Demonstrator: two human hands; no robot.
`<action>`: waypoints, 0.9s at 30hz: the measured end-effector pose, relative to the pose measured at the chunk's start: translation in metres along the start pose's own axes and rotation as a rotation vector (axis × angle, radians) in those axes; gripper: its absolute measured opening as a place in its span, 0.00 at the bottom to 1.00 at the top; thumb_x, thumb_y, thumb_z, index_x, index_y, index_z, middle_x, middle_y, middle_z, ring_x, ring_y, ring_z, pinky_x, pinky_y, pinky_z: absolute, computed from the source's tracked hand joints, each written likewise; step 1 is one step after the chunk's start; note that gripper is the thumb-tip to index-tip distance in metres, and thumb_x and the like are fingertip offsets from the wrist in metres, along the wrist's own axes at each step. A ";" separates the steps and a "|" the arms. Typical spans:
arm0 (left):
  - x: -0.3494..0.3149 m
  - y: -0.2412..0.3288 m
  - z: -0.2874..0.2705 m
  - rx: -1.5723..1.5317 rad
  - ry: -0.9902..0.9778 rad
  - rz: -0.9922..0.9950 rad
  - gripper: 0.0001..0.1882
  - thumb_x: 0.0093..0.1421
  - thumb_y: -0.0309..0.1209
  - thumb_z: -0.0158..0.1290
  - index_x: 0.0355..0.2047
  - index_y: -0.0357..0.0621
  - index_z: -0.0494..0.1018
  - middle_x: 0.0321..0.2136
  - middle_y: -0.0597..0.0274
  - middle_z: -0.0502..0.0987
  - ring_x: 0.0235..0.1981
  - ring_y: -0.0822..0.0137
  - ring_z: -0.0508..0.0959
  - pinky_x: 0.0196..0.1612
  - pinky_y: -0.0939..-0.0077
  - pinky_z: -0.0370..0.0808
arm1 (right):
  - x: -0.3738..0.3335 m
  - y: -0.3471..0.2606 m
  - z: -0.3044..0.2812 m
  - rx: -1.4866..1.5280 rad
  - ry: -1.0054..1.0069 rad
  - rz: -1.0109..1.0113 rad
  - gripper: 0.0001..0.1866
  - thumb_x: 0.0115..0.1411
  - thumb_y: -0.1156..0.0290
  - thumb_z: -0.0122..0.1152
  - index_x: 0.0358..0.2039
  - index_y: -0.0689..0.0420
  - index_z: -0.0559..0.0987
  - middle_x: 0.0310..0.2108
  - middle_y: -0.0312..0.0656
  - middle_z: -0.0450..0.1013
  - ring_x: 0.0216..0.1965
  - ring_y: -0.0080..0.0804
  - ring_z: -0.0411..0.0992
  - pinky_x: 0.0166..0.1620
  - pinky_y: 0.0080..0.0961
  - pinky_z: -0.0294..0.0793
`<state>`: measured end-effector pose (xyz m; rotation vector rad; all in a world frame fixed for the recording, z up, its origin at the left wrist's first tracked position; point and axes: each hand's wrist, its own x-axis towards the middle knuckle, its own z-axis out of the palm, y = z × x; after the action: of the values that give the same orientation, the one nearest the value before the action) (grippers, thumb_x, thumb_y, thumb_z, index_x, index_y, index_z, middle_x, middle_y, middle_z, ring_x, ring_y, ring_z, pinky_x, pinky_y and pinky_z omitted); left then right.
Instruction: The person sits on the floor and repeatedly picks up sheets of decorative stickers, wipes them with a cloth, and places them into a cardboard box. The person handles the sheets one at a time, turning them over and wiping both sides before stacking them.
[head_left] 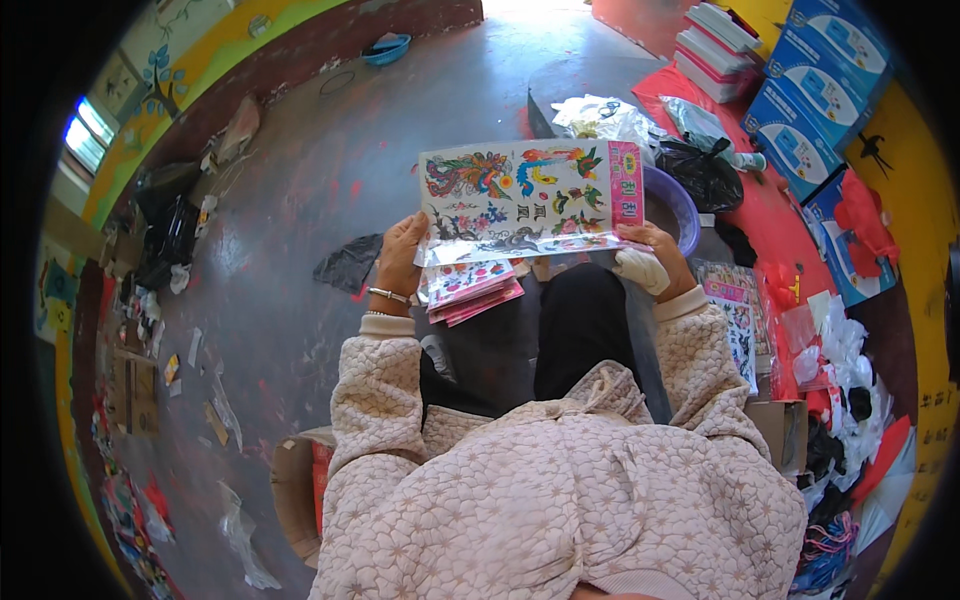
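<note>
Above my knees, a sticker sheet (520,195) in a clear sleeve is held up between both hands. It carries colourful birds and flowers, with a pink strip along its right end. My left hand (402,250) pinches the lower left corner. At the lower right corner, my right hand (662,250) grips the sheet, and a white wrapping (640,270), perhaps cloth, covers some of its fingers. Below the held sheet lies a stack of pink-edged sticker sheets (470,292), partly hidden by it. What supports the stack cannot be made out.
A purple basin (680,205) stands behind my right hand. More sticker sheets (735,310) lie to the right, beside plastic bags (850,350). Blue boxes (815,100) are stacked at the far right. A cardboard box (295,495) sits at my left, and scraps litter the floor.
</note>
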<state>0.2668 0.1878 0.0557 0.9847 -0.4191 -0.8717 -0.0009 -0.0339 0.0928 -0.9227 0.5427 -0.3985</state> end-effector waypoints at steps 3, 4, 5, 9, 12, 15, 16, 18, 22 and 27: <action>0.006 -0.011 -0.025 0.604 -0.037 0.296 0.12 0.61 0.33 0.42 0.36 0.36 0.68 0.27 0.63 0.74 0.27 0.74 0.74 0.31 0.83 0.73 | 0.017 0.010 -0.008 -0.230 -0.020 -0.164 0.11 0.51 0.72 0.57 0.34 0.63 0.72 0.29 0.42 0.72 0.25 0.26 0.72 0.28 0.19 0.73; 0.019 -0.024 -0.057 0.323 -0.081 0.178 0.11 0.61 0.32 0.41 0.36 0.37 0.69 0.29 0.62 0.74 0.28 0.74 0.73 0.31 0.85 0.72 | 0.023 0.021 -0.012 -0.446 -0.045 -0.354 0.11 0.51 0.72 0.58 0.34 0.64 0.73 0.29 0.42 0.72 0.26 0.26 0.72 0.28 0.19 0.73; 0.024 -0.020 -0.059 0.033 -0.095 0.058 0.11 0.62 0.31 0.39 0.37 0.39 0.69 0.30 0.61 0.75 0.29 0.74 0.73 0.32 0.87 0.70 | 0.024 0.023 -0.014 -0.675 -0.053 -0.540 0.12 0.51 0.71 0.58 0.34 0.64 0.73 0.29 0.42 0.72 0.26 0.26 0.72 0.28 0.19 0.73; 0.026 -0.016 -0.055 -0.159 0.392 -0.108 0.15 0.62 0.37 0.39 0.38 0.40 0.68 0.31 0.60 0.75 0.27 0.74 0.72 0.33 0.85 0.71 | 0.029 0.013 0.010 -0.793 -0.052 -0.672 0.09 0.53 0.71 0.56 0.33 0.64 0.74 0.29 0.41 0.72 0.26 0.24 0.72 0.27 0.18 0.72; 0.032 -0.010 -0.051 -0.071 0.388 -0.016 0.19 0.61 0.42 0.41 0.43 0.40 0.66 0.37 0.56 0.73 0.36 0.69 0.72 0.39 0.76 0.72 | 0.033 0.010 0.032 -0.118 0.064 -0.350 0.08 0.56 0.73 0.51 0.33 0.62 0.74 0.30 0.40 0.73 0.25 0.22 0.72 0.26 0.18 0.71; 0.021 -0.011 -0.013 -0.166 -0.043 -0.026 0.31 0.57 0.51 0.43 0.54 0.43 0.56 0.48 0.52 0.65 0.49 0.60 0.66 0.46 0.63 0.69 | 0.035 0.029 0.065 -0.957 0.231 -1.107 0.16 0.50 0.77 0.51 0.42 0.61 0.72 0.28 0.44 0.72 0.21 0.28 0.71 0.23 0.20 0.69; 0.012 -0.009 0.005 -0.240 -0.226 -0.079 0.37 0.56 0.54 0.43 0.58 0.46 0.50 0.53 0.52 0.60 0.53 0.57 0.62 0.49 0.58 0.67 | 0.030 0.038 0.076 -1.242 0.297 -1.344 0.19 0.48 0.78 0.51 0.44 0.60 0.71 0.27 0.46 0.72 0.20 0.30 0.71 0.22 0.20 0.69; -0.004 -0.009 0.027 -0.257 -0.495 -0.032 0.44 0.51 0.59 0.44 0.60 0.48 0.43 0.56 0.54 0.55 0.54 0.54 0.60 0.50 0.54 0.66 | 0.007 0.055 0.100 -1.657 0.366 -1.106 0.25 0.44 0.77 0.52 0.48 0.58 0.70 0.21 0.44 0.67 0.17 0.33 0.68 0.20 0.22 0.67; -0.034 -0.029 0.028 0.139 -0.439 0.133 0.48 0.46 0.56 0.52 0.59 0.42 0.46 0.57 0.55 0.54 0.57 0.57 0.57 0.55 0.59 0.59 | 0.009 0.089 0.119 -1.803 0.313 -1.271 0.28 0.45 0.74 0.54 0.51 0.57 0.67 0.17 0.38 0.63 0.17 0.28 0.67 0.19 0.25 0.67; -0.070 -0.035 0.081 0.090 -0.356 0.260 0.38 0.48 0.39 0.58 0.55 0.37 0.52 0.51 0.58 0.61 0.50 0.65 0.63 0.49 0.71 0.64 | 0.001 0.090 0.119 -1.680 0.345 -1.267 0.28 0.47 0.72 0.52 0.52 0.61 0.65 0.18 0.40 0.65 0.17 0.29 0.69 0.19 0.21 0.68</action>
<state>0.1557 0.1899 0.0714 0.8339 -0.8767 -0.7962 0.0788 0.0906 0.0754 -2.8747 0.4683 -1.3242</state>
